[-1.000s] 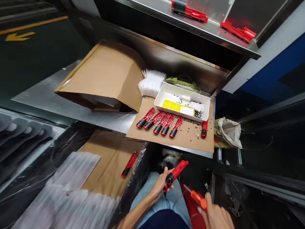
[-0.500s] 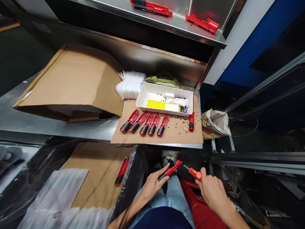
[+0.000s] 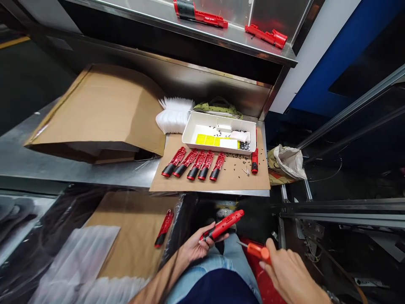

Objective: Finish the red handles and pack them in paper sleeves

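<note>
My left hand is closed around the black end of a red-and-black plastic housing, held above my lap with its smooth red outer side up. In my right hand is a screwdriver with an orange handle, gripped near its rear. The screwdriver's thin shaft points left, toward the housing, and its tip is apart from it. On the cardboard sheet ahead lie several similar red-and-black housings in a row, open ribbed sides up. One more housing stands apart at the right.
A white tray holds small dark screws and yellow labels; loose screws lie before it. A large cardboard box and white foam sheets are at left. Another housing rests on lower cardboard. An open bag stands right of the table.
My left hand has turned the housing over, from its side to its smooth red outer face. My right hand, with the screwdriver, has shifted slightly down and stays apart from it.
</note>
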Motion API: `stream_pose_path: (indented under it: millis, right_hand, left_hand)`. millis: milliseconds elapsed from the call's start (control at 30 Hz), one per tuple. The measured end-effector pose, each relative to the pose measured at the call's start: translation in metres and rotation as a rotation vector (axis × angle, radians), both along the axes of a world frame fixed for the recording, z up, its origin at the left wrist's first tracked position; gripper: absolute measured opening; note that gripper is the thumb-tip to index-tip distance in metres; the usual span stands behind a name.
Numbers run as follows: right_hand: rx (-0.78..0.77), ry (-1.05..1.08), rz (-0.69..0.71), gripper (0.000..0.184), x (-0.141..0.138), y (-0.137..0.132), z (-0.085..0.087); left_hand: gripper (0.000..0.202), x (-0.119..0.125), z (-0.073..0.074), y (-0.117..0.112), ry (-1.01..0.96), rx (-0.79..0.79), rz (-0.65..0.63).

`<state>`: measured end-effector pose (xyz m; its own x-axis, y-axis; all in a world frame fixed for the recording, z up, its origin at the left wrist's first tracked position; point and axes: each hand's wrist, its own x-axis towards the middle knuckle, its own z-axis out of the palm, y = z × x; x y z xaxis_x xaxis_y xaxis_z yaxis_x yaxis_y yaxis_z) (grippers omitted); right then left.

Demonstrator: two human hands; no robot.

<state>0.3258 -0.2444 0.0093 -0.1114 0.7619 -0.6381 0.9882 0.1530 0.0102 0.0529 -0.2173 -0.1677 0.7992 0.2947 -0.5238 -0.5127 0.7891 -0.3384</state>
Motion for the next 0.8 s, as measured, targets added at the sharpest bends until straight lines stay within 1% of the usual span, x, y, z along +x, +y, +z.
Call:
stream_pose_path:
  millis: [100,200,233,333,400,467,500,533,567,633,667,700,767,800]
  right_hand:
    - [0.023,-0.056,-0.019,0.028,-0.004,-0.002,-0.001]
    - [0.026,-0.041,0.054,0.028,-0.009,-0.005,-0.005]
    - [0.028,-0.055,0.055,0.027,-0.011,-0.006,-0.006]
    - [0.025,-0.107,0.006,0.030,-0.018,-0.006,-0.007]
    - [0.005,-0.060,0.020,0.034,-0.019,-0.002,-0.008]
    - [-0.006,0.004,-0.003,0.033,-0.011,0.004,-0.014]
    - [0.000,0.036,-0.036,0.031,-0.004,0.007,-0.020]
    - [0.004,0.066,-0.076,0.030,0.006,0.009,-0.029]
    - [0.015,0.100,-0.111,0.031,0.018,0.010,-0.042]
    - [-0.012,0.141,-0.146,0.032,0.041,0.005,-0.077]
    - [-0.026,0.136,-0.166,0.033,0.052,-0.001,-0.098]
    - [-0.007,0.109,-0.181,0.033,0.059,-0.008,-0.120]
    - [-0.032,0.057,-0.159,0.035,0.067,-0.025,-0.163]
    - [-0.043,0.025,-0.153,0.036,0.066,-0.034,-0.181]
  left_hand:
    - [0.054,0.010,0.004,0.006,0.030,-0.056,-0.066]
    - [0.054,0.018,0.005,0.011,0.079,-0.043,-0.093]
    - [0.054,0.021,0.005,0.013,0.099,-0.025,-0.102]
    - [0.056,0.028,0.005,0.015,0.182,0.063,-0.116]
    - [0.060,0.032,0.008,0.015,0.250,0.150,-0.116]
    - [0.062,0.030,0.011,0.014,0.329,0.261,-0.103]
    - [0.063,0.025,0.013,0.012,0.370,0.318,-0.089]
    - [0.064,0.016,0.014,0.009,0.403,0.362,-0.066]
    - [0.064,0.002,0.014,0.006,0.451,0.417,-0.043]
    - [0.061,-0.038,0.009,-0.006,0.671,0.568,-0.034]
    - [0.058,-0.063,0.005,-0.013,0.873,0.696,-0.060]
    - [0.056,-0.089,-0.001,-0.021,1.157,0.811,-0.126]
    - [0.053,-0.137,-0.017,-0.037,1.424,0.794,-0.149]
    - [0.050,-0.157,-0.026,-0.043,1.553,0.762,-0.159]
